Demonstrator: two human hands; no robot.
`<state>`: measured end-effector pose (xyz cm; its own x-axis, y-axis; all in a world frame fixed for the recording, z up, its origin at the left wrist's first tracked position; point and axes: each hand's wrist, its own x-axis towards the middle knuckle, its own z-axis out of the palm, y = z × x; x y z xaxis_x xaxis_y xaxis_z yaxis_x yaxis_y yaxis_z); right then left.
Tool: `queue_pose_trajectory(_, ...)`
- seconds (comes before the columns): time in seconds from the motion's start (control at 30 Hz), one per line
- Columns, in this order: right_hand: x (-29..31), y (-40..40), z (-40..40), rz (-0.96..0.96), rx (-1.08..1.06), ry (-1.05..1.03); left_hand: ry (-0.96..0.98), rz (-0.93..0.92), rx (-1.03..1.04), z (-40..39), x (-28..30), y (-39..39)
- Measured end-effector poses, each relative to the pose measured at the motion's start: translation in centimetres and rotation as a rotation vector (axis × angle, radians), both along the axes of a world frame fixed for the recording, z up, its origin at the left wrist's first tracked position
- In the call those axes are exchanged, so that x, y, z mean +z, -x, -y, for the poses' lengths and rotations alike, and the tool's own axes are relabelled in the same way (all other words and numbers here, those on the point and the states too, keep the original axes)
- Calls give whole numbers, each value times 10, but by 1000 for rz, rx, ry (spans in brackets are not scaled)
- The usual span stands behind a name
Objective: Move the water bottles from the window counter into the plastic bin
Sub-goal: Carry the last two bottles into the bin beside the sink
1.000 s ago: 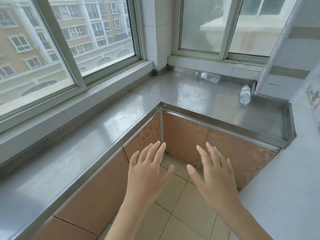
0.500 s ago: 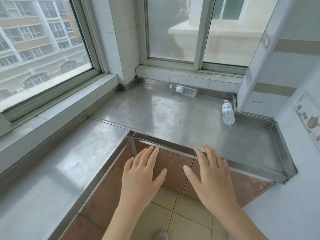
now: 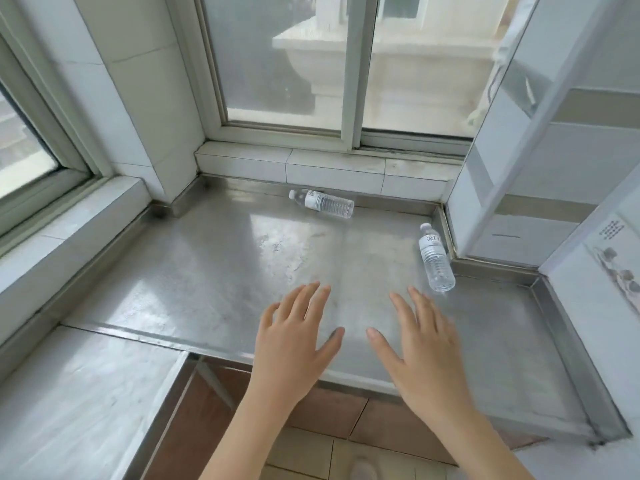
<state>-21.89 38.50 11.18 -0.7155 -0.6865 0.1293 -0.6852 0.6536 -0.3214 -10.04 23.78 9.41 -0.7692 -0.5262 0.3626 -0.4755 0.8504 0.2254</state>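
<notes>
We hold our left hand (image 3: 294,344) and right hand (image 3: 422,348) flat, palms down, fingers spread and empty, above the steel worktop (image 3: 214,271). One water bottle (image 3: 322,203) lies by the window sill; another bottle (image 3: 435,263) lies near the right wall.

Daylight is pouring in through the window (image 3: 346,64) at the back, keeping the whole scene bright and evenly lit. The steel counter (image 3: 242,265) is throwing back a pale, hazy glare across its middle. Shadows are staying soft and faint. The wide lens is bending the frames and walls at the edges, and the right hand (image 3: 420,348) is showing slight motion blur.
</notes>
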Motion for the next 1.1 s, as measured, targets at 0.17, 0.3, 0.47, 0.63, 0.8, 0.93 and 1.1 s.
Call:
queue_pose_trajectory(0.17, -17, 89, 38, 31, -13, 29, -23, 23, 1, 39, -11, 87)
queue_pose_trajectory(0.3, -29, 164, 63, 65, -40, 46, -51, 38, 9, 55, -15, 160)
queue_pose_trajectory(0.47, -63, 260, 86, 53, -103, -26, -72, 89, -26, 72, -27, 245)
queue_pose_trajectory(0.63, -101, 324, 102, 177, -200, -225, -83, 147, -17, 84, -47, 284)
queue_pose_trajectory(0.8, -126, 348, 115, 220, -255, -345, -102, 186, -3, 101, -69, 303)
queue_pose_trajectory(0.93, -140, 355, 124, 197, -294, -323, -133, 219, 26, 114, -83, 311)
queue_pose_trajectory(1.1, -148, 365, 138, 434, -364, -140, -322, 286, 50, 131, -91, 319)
